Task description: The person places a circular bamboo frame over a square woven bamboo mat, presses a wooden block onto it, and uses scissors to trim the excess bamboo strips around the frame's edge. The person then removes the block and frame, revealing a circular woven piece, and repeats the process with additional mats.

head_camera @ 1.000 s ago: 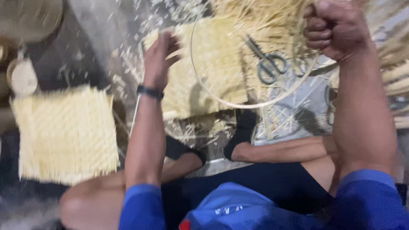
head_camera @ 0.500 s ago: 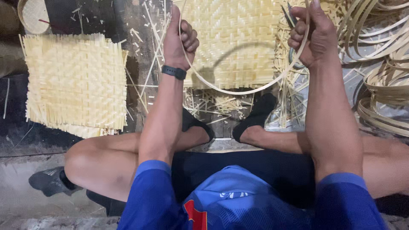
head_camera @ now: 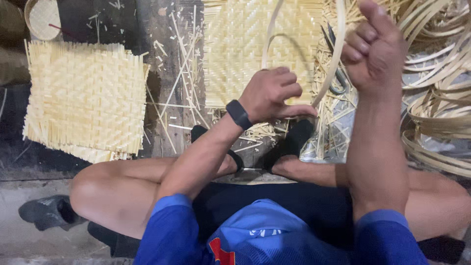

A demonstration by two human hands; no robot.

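1. A woven bamboo mat (head_camera: 86,100) lies well apart, left of the left hand.
2. The left hand (head_camera: 272,93), fingers curled, pinches a bent bamboo strip (head_camera: 327,73).
3. A second woven mat (head_camera: 245,44) lies beyond it.
4. The right hand (head_camera: 375,46) is fisted, gripping the strip's other end.
5. Coiled bamboo strips (head_camera: 436,118) lie right of it.

A dark, worn floor (head_camera: 162,44) carries the work: one square woven bamboo mat (head_camera: 83,98) at nine o'clock, a second mat (head_camera: 240,49) at twelve, loose splinters (head_camera: 181,73) scattered between them, coiled bamboo strips (head_camera: 436,113) heaped at three o'clock, and a small round woven basket (head_camera: 43,18) at eleven.
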